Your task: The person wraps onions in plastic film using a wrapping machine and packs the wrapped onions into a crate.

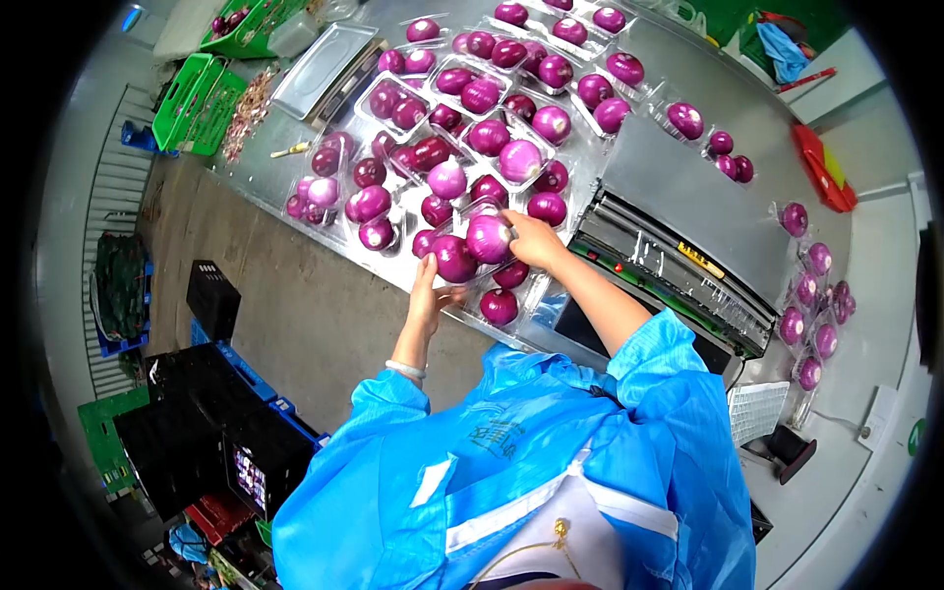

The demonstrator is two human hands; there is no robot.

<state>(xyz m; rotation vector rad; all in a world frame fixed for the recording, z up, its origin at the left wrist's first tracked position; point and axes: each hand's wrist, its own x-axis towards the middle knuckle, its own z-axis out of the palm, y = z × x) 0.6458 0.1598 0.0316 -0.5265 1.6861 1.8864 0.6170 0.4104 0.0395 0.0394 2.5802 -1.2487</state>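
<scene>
Centre of my feed: left hand [425, 295] cups a clear tray [479, 275] of red onions [454, 260]; right hand [532, 241] grips the paler onion [489, 239]. Risk, I'd say: tray tips, onion rolls across the steel table [264, 177] toward the lower-left edge.

The left hand [425, 300] and right hand [534, 242] flank two purple onions [454, 260].

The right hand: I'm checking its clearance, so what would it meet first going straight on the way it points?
Most likely the light purple onion right at the fingertips of the right hand; they may already be touching, as depth is unclear in this view.
</scene>
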